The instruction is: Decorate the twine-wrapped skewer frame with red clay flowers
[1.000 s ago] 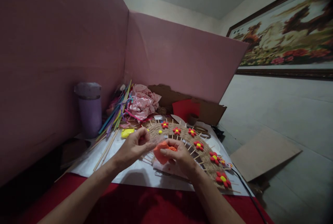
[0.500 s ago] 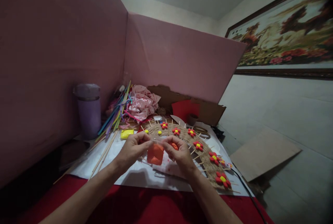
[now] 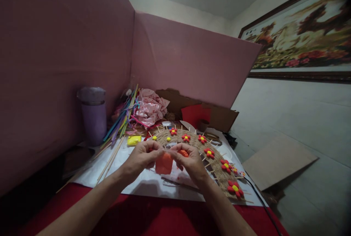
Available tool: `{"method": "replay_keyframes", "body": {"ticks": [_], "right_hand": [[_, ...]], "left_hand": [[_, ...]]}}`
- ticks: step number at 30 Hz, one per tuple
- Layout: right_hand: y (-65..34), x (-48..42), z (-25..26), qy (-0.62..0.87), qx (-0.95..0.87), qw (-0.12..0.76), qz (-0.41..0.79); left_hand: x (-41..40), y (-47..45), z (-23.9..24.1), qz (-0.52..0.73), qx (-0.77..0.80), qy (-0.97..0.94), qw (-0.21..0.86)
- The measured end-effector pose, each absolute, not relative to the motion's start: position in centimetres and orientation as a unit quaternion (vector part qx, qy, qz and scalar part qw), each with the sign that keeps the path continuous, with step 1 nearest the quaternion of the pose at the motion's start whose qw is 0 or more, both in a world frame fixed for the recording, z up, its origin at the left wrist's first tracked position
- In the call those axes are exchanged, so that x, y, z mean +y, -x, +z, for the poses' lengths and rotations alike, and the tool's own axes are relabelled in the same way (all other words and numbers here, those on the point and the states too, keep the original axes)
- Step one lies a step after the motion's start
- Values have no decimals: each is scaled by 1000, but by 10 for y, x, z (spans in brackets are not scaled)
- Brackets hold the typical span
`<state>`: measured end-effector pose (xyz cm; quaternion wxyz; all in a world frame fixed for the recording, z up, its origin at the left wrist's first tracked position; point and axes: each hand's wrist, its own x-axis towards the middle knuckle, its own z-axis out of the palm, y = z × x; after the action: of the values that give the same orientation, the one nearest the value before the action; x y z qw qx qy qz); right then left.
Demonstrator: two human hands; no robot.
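Note:
Between my two hands hangs a small clear packet of orange-red clay (image 3: 163,163). My left hand (image 3: 142,154) pinches its top edge from the left. My right hand (image 3: 189,159) pinches the same edge from the right, the fingertips of both hands close together. An orange lump (image 3: 183,153) shows at my right hand's curled fingers, apparently held there. Behind the hands lies a curved twine-woven band (image 3: 216,164) with sticks poking from its edges. Several red clay flowers (image 3: 209,153) with yellow centres sit along it, and yellow dots (image 3: 168,139) lie at its left part.
A yellow clay packet (image 3: 134,140) lies left of the band. Further left are coloured pipe cleaners (image 3: 120,119), thin sticks (image 3: 111,161) and a purple tumbler (image 3: 94,119). Crumpled pink fabric (image 3: 150,108) and scissors (image 3: 213,139) are at the back. A black cable (image 3: 256,190) runs along the right edge.
My hands have drawn slightly closer together at the top of the packet, the left shifting a little right. The packet still hangs in the same place.

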<state>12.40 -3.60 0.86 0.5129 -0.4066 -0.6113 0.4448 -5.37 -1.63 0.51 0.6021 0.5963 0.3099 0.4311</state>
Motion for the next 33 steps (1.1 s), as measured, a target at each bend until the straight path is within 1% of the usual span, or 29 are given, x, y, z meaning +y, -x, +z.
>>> {"method": "replay_keyframes", "body": {"ticks": [5, 18, 33], "right_hand": [[-122, -38, 10, 406, -633, 510, 418], [-118, -41, 10, 418, -640, 502, 405], [-120, -44, 14, 421, -686, 474, 358]], "left_hand": [[-19, 53, 8, 422, 325, -595, 602], [-23, 47, 16, 444, 353, -646, 510], [-22, 45, 13, 454, 347, -654, 495]]}}
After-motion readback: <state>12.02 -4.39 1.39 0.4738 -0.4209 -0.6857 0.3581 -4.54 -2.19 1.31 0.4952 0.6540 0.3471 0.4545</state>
